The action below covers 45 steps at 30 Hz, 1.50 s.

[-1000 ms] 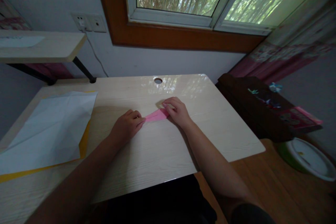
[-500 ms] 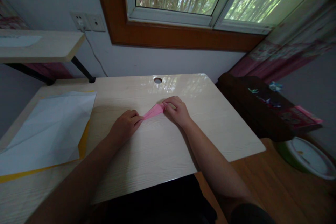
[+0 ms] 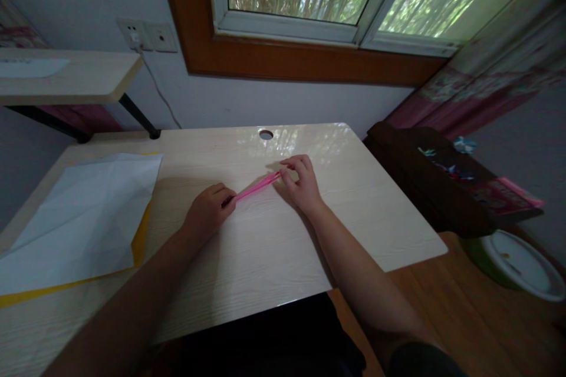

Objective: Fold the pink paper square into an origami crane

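Note:
A narrow strip of folded pink paper (image 3: pixel 259 186) stretches between my two hands, just over the desk (image 3: pixel 274 253). My left hand (image 3: pixel 211 205) pinches its near left end between thumb and fingers. At the far right end, my right hand (image 3: pixel 303 181) holds the paper with thumb and index finger, the other fingers curled loosely above. The paper appears thin, nearly edge-on, and its ends are partly covered by my fingertips.
White sheets (image 3: pixel 97 206) over a yellow sheet (image 3: pixel 142 235) lie at the desk's left. A raised shelf (image 3: pixel 66 91) stands behind them. The desk has a cable hole (image 3: pixel 266 135) at the back. A round green-and-white tub (image 3: pixel 522 262) is on the floor at right.
The pink paper has turned from showing a broad flat face to a narrow edge. My right hand has shifted slightly up, and my left hand slightly left.

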Motion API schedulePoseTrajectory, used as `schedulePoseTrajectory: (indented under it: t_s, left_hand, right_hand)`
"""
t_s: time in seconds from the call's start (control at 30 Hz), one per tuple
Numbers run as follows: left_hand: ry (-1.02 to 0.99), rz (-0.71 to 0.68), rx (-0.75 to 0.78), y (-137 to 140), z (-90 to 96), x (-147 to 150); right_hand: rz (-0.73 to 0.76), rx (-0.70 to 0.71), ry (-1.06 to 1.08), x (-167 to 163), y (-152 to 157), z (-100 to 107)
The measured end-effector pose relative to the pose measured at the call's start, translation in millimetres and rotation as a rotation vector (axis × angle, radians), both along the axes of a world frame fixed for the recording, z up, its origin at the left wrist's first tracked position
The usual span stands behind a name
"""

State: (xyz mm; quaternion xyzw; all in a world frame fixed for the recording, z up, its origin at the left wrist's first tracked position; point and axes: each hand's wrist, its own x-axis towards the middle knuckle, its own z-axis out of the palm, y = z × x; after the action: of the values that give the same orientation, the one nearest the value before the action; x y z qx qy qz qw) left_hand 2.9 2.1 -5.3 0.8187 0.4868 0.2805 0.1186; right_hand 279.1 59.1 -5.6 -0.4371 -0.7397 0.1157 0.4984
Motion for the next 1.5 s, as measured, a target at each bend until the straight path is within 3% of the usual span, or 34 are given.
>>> schedulePoseTrajectory:
  t_s: [0.23,0.33,0.53,0.73,0.93,1.23,1.5]
  left_hand:
    - [-0.197,0.118,-0.104,1,5.4,0]
    - [-0.328,0.174,-0.257,0,7.3,0]
    - [-0.559,0.163,-0.475,-1,9.5,1]
    - [-0.525,0.064,-0.544,-1,5.9,6]
    - [-0.602,-0.036,-0.693,-6,10.8,16]
    - [-0.695,-0.053,-0.816,-3,6.0,19]
    - [-0.687,0.043,-0.871,-6,11.9,24]
  right_hand:
    - [-0.056,-0.022,0.113,1,0,-3]
    - [-0.026,-0.156,0.276,0,3,-8]
    - [0.344,-0.478,0.553,-17,1,-15]
    - [0.537,-0.668,0.71,-40,-15,-4]
    - [0.587,-0.717,0.747,-40,-17,-3]
    - [0.61,-0.711,0.68,-46,-18,-5]
    - [0.618,-0.655,0.645,-51,-21,-9]
